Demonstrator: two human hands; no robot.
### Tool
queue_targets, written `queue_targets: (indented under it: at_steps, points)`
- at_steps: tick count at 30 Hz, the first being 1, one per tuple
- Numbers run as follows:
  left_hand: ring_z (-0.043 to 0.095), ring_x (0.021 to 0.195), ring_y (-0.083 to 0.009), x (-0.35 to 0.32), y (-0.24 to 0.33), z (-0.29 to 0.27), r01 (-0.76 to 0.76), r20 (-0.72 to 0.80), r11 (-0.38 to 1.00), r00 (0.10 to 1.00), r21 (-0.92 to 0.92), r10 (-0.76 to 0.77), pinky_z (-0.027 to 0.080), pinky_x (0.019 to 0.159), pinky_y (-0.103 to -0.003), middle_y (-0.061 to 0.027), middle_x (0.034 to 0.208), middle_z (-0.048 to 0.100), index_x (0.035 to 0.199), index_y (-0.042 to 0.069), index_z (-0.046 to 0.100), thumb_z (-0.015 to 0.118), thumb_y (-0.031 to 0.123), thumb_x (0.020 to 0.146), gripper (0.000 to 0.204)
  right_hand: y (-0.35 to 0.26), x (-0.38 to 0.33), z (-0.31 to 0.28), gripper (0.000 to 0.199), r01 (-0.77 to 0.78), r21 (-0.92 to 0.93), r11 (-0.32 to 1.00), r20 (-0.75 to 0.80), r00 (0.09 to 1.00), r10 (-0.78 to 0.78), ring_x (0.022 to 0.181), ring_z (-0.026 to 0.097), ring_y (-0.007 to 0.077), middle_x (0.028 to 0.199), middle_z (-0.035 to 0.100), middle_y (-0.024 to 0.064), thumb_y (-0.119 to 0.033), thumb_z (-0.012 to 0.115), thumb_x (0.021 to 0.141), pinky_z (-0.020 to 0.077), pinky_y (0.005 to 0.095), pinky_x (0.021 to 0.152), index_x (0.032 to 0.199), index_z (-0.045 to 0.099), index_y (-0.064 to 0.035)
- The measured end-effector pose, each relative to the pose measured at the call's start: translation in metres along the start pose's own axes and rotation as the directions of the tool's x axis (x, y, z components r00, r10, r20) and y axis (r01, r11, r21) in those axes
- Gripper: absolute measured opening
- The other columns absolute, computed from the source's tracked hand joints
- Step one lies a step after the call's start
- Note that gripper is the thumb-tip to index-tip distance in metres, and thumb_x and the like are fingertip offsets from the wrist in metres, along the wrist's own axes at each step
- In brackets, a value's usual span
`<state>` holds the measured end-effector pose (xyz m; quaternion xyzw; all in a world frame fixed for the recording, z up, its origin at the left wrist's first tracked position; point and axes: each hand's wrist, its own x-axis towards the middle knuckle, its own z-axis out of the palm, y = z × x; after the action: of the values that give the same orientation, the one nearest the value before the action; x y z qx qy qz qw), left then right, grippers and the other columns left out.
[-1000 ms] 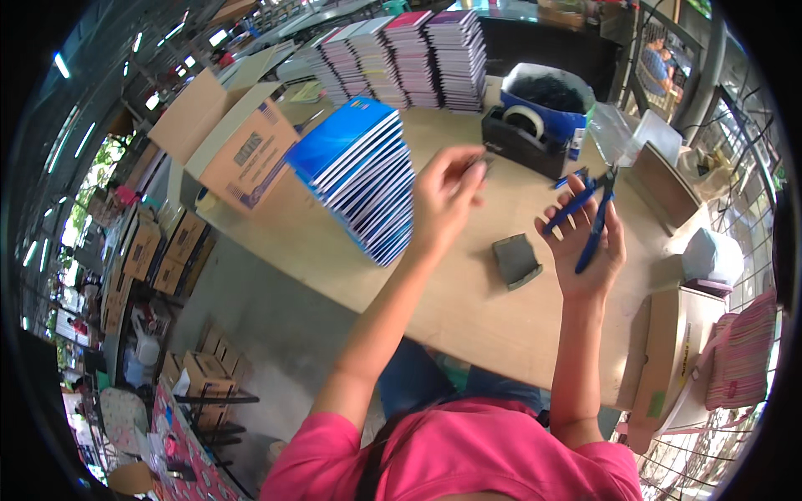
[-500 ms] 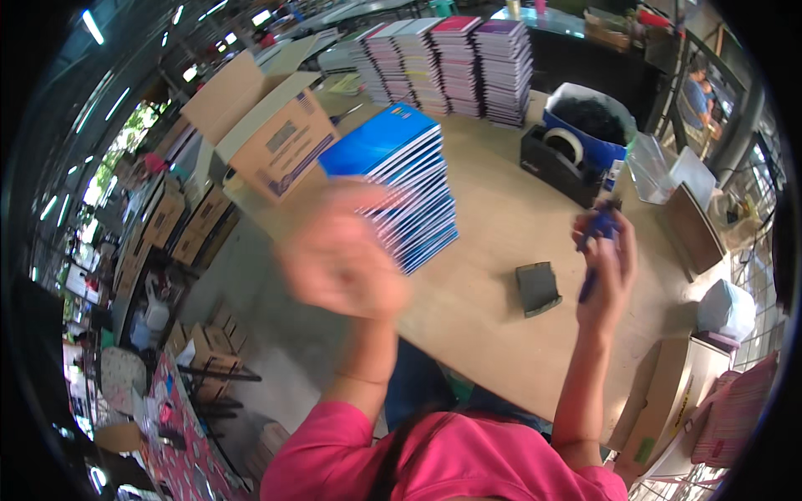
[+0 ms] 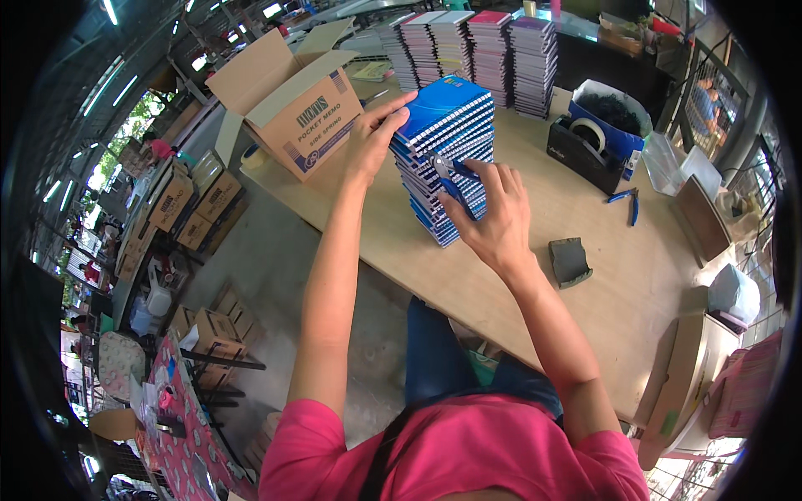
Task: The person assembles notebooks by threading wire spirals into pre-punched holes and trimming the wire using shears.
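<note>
Blue notebook stack [image 3: 461, 134] on desk [image 3: 622, 317] at 12 o'clock. Right hand [image 3: 499, 219]: grip closed round blue-handled pliers [image 3: 443, 170], handles spread, at stack's coil side; contact unclear. Left hand [image 3: 376, 140]: grip loosely open, fingertips on stack top at 10 o'clock. Tape dispenser [image 3: 575, 160] at stack's 3 o'clock.

Carton [image 3: 316, 125] stands left of the notebook stack [image 3: 443, 106].
</note>
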<state>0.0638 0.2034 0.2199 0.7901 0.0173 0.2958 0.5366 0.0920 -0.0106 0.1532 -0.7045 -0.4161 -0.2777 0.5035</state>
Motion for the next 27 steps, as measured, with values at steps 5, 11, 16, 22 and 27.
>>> queue_targets:
  at_steps: [5, 11, 16, 22, 27]
  points:
    - [0.063, 0.095, -0.009, -0.002, -0.003, 0.002, -0.024, 0.005, 0.999, 1.0, -0.039, 0.024, 0.05, 0.085, -0.022, -0.0044, 0.114, 0.068, 0.129, 0.005, 0.065, 0.059, 0.025, 0.095, 0.04, -0.003, 0.004, 0.008, 0.044, 0.021, -0.035, 0.999, -0.031, 0.999, -0.022, 0.088, 0.058, 0.0318, 0.097, 0.063, 0.0123, -0.028, 0.077, 0.078, 0.0456, 0.0436, 0.074, 0.112, 0.06, -0.0053]
    - [0.064, 0.1, -0.0114, -0.003, -0.006, 0.003, -0.058, -0.007, 0.998, 0.998, -0.032, 0.058, 0.049, 0.09, -0.023, -0.0082, 0.12, 0.067, 0.127, 0.002, 0.065, 0.06, 0.021, 0.094, 0.039, -0.006, 0.02, -0.002, 0.032, -0.805, 0.52, 0.286, 0.677, 0.592, 0.437, 0.053, 0.059, 0.0218, 0.072, 0.064, 0.0155, -0.029, 0.068, 0.088, 0.048, 0.0375, 0.054, 0.097, 0.063, 0.0008]
    - [0.064, 0.098, -0.0111, -0.001, -0.006, 0.004, -0.06, -0.016, 0.998, 0.998, -0.03, 0.059, 0.049, 0.09, -0.023, -0.0079, 0.118, 0.068, 0.127, 0.002, 0.065, 0.059, 0.022, 0.094, 0.039, -0.006, 0.003, 0.001, 0.038, -0.28, 0.323, 0.904, 0.145, 0.959, 0.245, 0.073, 0.064, 0.0282, 0.086, 0.066, 0.0186, -0.03, 0.072, 0.085, 0.0513, 0.0406, 0.067, 0.103, 0.063, 0.0017]
    - [0.064, 0.093, -0.0087, 0.001, -0.009, 0.002, -0.047, -0.015, 0.998, 0.999, -0.046, 0.046, 0.051, 0.084, -0.022, -0.0067, 0.115, 0.068, 0.127, 0.003, 0.066, 0.059, 0.023, 0.094, 0.039, -0.005, -0.009, 0.006, 0.045, -0.084, 0.023, 0.996, 0.006, 0.996, 0.084, 0.094, 0.057, 0.0335, 0.102, 0.062, 0.0136, -0.028, 0.077, 0.079, 0.0447, 0.0439, 0.082, 0.113, 0.06, -0.0034]
    - [0.064, 0.096, -0.0106, 0.0, -0.008, 0.003, -0.026, -0.022, 0.998, 0.999, -0.065, 0.025, 0.05, 0.086, -0.024, -0.0092, 0.115, 0.069, 0.125, 0.003, 0.067, 0.061, 0.021, 0.093, 0.037, -0.009, -0.002, 0.011, 0.042, -0.049, 0.037, 0.998, -0.038, 0.998, 0.05, 0.091, 0.058, 0.0328, 0.098, 0.062, 0.0129, -0.027, 0.076, 0.08, 0.0459, 0.0436, 0.08, 0.111, 0.06, -0.0037]
